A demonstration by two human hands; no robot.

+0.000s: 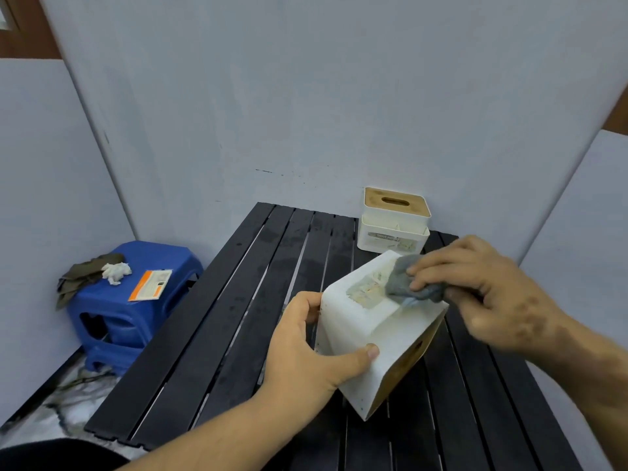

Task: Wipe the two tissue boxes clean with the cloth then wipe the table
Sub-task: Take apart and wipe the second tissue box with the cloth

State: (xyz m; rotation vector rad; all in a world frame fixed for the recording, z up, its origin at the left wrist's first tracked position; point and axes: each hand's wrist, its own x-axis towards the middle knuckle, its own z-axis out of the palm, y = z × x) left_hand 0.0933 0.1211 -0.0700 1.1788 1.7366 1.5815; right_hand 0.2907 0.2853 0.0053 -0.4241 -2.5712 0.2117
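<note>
Standing on black slatted table: second tissue box, grey walls.

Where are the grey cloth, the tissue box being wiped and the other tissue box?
grey cloth [413, 283]: head view, middle of the bunched fabric.
held tissue box [353, 321]: head view, white side wall.
second tissue box [394, 202]: head view, wooden lid.

My black slatted desk carries a white plastic tissue box with a wooden slotted lid, standing upright at its far edge by the wall.
</note>
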